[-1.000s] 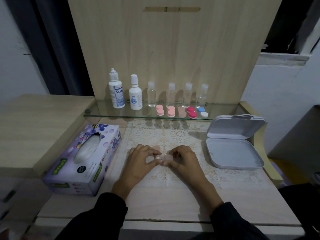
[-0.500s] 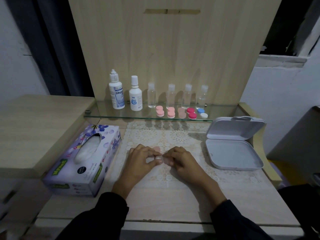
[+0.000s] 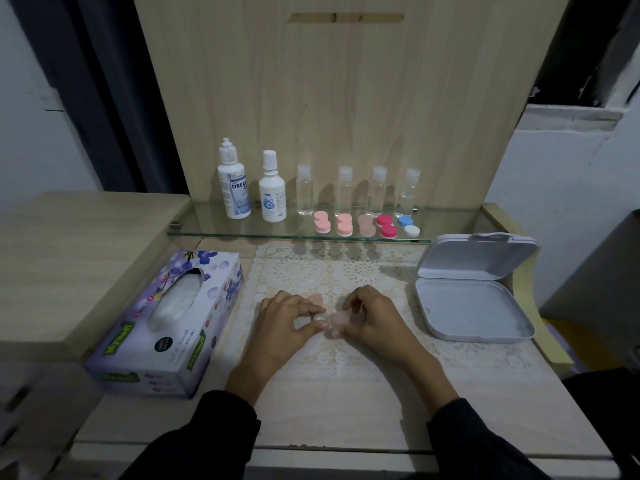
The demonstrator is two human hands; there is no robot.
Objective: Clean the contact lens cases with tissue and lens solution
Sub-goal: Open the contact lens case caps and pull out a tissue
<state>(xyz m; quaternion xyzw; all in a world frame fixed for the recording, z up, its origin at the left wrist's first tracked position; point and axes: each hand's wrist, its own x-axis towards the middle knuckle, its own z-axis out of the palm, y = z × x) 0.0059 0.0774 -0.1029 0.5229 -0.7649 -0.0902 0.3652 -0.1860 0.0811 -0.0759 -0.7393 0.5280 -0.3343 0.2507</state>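
Both hands rest on the lace mat (image 3: 346, 271) and meet at a pale pink contact lens case (image 3: 335, 322). My right hand (image 3: 374, 318) grips the case body. My left hand (image 3: 284, 318) pinches at its left end with thumb and fingertips. A loose pink cap (image 3: 316, 299) lies on the mat just behind the left fingers. The floral tissue box (image 3: 173, 323) sits to the left. Two white lens solution bottles (image 3: 234, 183) (image 3: 273, 188) stand on the glass shelf (image 3: 207, 230).
Several small clear bottles (image 3: 376, 192) line the shelf, with several pink, red and blue-white lens cases (image 3: 387, 226) in front of them. An open white tin (image 3: 471, 313) lies to the right. A wooden ledge (image 3: 69, 254) rises on the left.
The hands have stayed together on the case; the fingers shifted slightly around it, and the view dropped a little.
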